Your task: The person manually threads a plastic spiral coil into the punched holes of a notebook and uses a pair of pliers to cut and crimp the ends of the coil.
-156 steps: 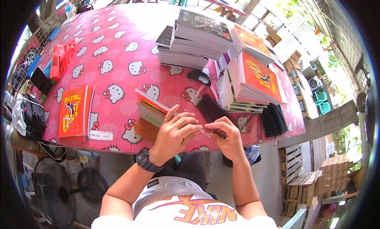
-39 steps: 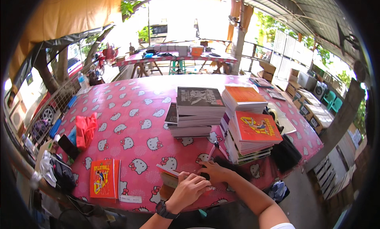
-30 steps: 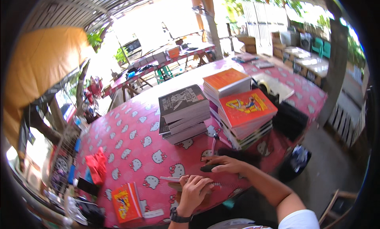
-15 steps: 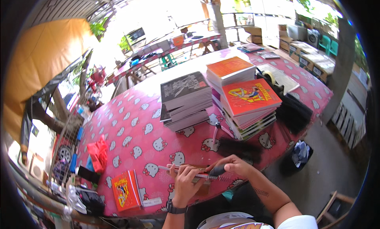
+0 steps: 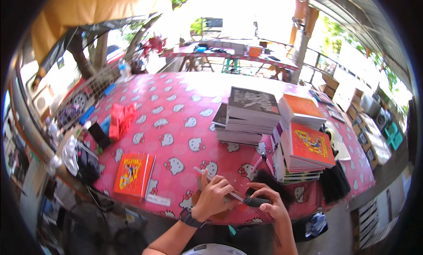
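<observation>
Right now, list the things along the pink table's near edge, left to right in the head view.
Orange-covered notebooks → left hand → right hand holding a black-handled tool → bundle of black coils.

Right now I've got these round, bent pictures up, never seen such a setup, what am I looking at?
There's no machine here, just a person working bare-handed. The view comes from a fisheye camera worn on the head, the left of two, looking down; that lens bends the edges. The left hand holds a thin book, seen nearly edge-on. The right hand grasps a dark rounded object, perhaps a tool handle, by the book's end. On the pink patterned tablecloth stand stacks of dark-covered books and orange-covered books, with pink-handled pliers nearby and a red bundle at left.
</observation>
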Demonstrator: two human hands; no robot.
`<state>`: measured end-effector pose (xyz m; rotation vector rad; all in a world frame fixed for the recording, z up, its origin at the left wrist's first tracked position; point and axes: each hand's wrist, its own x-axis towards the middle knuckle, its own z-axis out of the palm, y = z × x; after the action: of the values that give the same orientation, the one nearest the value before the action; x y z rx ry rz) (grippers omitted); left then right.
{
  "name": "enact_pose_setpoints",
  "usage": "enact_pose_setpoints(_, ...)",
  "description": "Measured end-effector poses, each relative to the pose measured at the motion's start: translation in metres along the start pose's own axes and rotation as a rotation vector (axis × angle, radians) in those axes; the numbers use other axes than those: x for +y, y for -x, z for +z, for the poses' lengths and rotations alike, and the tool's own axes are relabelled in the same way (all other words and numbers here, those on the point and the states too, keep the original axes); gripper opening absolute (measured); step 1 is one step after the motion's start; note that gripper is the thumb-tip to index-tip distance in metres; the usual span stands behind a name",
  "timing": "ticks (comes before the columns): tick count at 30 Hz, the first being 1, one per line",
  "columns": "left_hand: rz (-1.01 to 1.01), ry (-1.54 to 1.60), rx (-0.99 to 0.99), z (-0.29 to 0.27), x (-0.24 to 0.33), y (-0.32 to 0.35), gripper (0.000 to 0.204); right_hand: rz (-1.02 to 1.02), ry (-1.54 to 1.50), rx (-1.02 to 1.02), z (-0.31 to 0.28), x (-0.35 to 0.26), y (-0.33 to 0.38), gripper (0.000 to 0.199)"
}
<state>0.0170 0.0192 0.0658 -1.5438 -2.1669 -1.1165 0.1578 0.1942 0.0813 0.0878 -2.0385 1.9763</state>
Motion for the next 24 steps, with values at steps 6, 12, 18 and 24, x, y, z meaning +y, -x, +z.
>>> enact_pose_setpoints(6, -0.009, -0.004, -0.077, 0.005, -0.005, 0.004, 0.034, 0.104, 0.310, 0.037, -0.004, -0.007, -0.009, 0.050)
enact_pose_setpoints(12, -0.224, -0.032, 0.362, -0.051, -0.081, 0.029, 0.094, -0.025, 0.181, 0.109, -0.005, -0.007, -0.010, 0.063)
enact_pose_setpoints(18, -0.944, -0.688, -0.148, -0.115, -0.187, 0.134, 0.096, -0.028, -0.083, 0.142, -0.020, 0.028, 0.003, 0.059)
enact_pose_setpoints(24, -0.912, -0.633, -0.130, -0.108, -0.195, 0.160, 0.088, -0.020, -0.062, 0.108, -0.018, 0.041, 0.002, 0.056)
